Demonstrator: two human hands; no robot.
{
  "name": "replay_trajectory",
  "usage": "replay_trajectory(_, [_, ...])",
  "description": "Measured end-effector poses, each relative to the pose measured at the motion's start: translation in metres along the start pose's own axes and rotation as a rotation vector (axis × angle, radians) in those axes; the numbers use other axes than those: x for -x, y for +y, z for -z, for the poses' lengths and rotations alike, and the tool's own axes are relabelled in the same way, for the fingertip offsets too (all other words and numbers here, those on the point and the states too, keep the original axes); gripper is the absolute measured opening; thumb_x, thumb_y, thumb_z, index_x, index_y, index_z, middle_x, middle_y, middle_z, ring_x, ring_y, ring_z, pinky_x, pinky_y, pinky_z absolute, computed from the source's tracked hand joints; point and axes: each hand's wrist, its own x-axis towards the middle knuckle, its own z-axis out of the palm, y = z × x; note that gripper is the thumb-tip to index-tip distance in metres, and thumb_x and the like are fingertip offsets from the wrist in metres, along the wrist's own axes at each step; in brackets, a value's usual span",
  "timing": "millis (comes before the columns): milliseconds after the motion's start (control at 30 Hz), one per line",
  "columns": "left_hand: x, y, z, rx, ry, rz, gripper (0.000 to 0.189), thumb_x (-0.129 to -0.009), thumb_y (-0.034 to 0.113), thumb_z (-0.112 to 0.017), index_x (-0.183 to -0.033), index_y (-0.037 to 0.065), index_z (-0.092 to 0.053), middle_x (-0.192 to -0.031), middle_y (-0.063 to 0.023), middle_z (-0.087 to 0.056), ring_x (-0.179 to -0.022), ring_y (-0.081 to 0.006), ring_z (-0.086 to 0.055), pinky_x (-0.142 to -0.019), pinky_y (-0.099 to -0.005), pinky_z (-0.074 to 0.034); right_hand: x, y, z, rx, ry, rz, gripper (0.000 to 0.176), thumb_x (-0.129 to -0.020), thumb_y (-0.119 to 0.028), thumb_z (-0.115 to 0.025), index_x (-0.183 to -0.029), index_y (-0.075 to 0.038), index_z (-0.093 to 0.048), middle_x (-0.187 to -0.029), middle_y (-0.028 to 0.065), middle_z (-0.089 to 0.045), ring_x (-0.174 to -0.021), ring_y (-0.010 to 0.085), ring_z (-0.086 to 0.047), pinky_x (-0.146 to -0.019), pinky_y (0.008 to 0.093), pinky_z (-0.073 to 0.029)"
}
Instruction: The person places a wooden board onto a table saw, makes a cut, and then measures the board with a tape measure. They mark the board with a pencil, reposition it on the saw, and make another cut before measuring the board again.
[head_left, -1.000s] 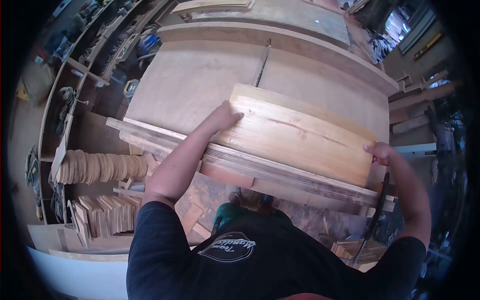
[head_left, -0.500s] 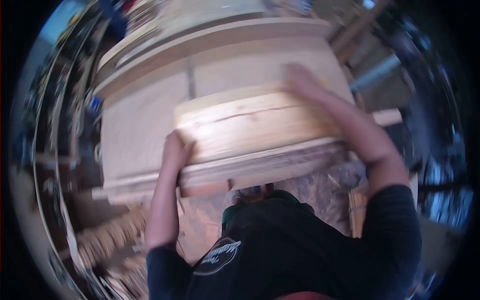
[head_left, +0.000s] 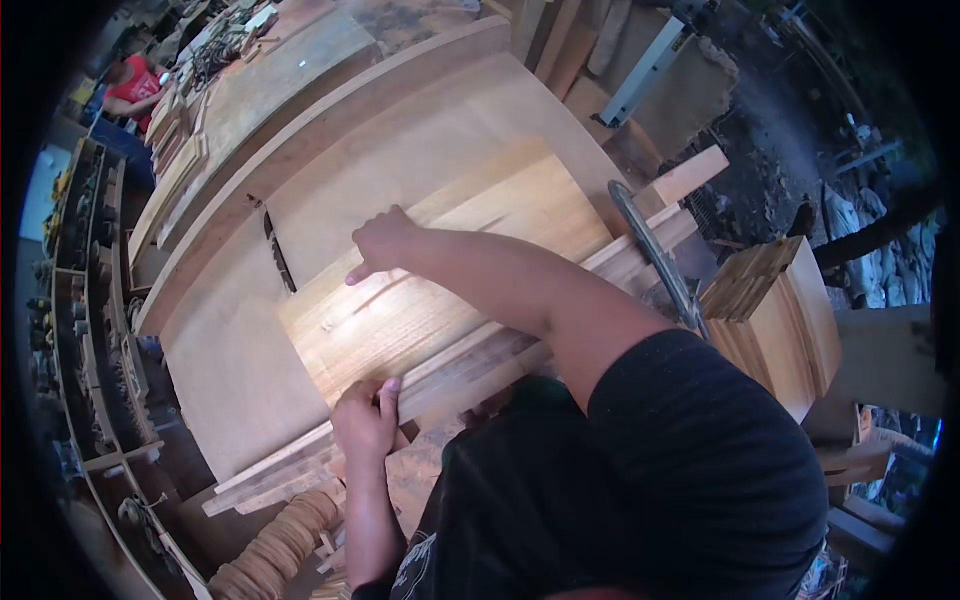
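Note:
A pale wooden panel (head_left: 480, 250) with a dark crack along its grain lies flat on a plywood sled (head_left: 210, 370). My right hand (head_left: 385, 243) grips the panel's far edge, fingers curled over it and the thumb on top. At the near left corner, my left hand (head_left: 365, 420) is closed against the panel's edge beside the sled's front rail (head_left: 470, 375), thumb raised; its fingertips are partly hidden. Left of the panel, a toothed saw blade (head_left: 277, 250) shows in a slot. A tall wooden fence (head_left: 330, 125) crosses the sled's far side.
Stacked boards (head_left: 770, 320) stand at my right, near a curved metal bar (head_left: 655, 250). A round ribbed wooden stack (head_left: 275, 540) sits low on the left. Shelves (head_left: 100, 350) line the left side. A person in a red top (head_left: 135, 90) is at the far left.
My right hand has moved left along the panel's far edge. My left hand is lower, at the near corner. The view has turned, and the saw blade shows clearly in its slot.

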Motion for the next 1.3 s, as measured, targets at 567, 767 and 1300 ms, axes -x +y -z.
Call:
replay_trajectory(567, [0.022,-0.006,-0.007,0.15,-0.03,0.051,0.034,-0.09,0.036,-0.065,-0.087,0.002,-0.07,-0.084,-0.019,-0.066,-0.081,-0.0375,-0.064,-0.074,-0.0442,-0.05,0.039,0.023,-0.027,0.013,0.207,0.084,0.071,-0.079,-0.066,-0.064,-0.109,-0.003,-0.068,-0.114,0.0155,-0.061,-0.115,0.0308,-0.054,-0.099,0.0451,-0.042])
replay_trajectory(767, [-0.016,-0.082,0.014,-0.035,-0.06,0.304,0.051,-0.088,0.043,-0.065,-0.117,0.001,-0.064,-0.109,-0.0217,-0.068,-0.103,-0.038,-0.064,-0.09,-0.0431,-0.05,0.033,0.042,-0.056,-0.044,0.429,0.168,0.067,-0.082,-0.059,-0.065,-0.12,-0.004,-0.061,-0.12,0.0165,-0.059,-0.121,0.0307,-0.051,-0.105,0.0467,-0.035])
replay_trajectory(1300, [-0.044,-0.102,0.005,0.175,-0.301,0.258,0.04,-0.077,0.016,-0.081,-0.1,-0.006,-0.056,-0.086,-0.0181,-0.065,-0.075,-0.0259,-0.06,-0.071,-0.0379,-0.049,0.05,0.027,-0.015,0.005,0.155,0.057,0.072,-0.07,-0.058,-0.078,-0.114,-0.004,-0.061,-0.112,0.0148,-0.062,-0.115,0.03,-0.054,-0.1,0.0422,-0.038])
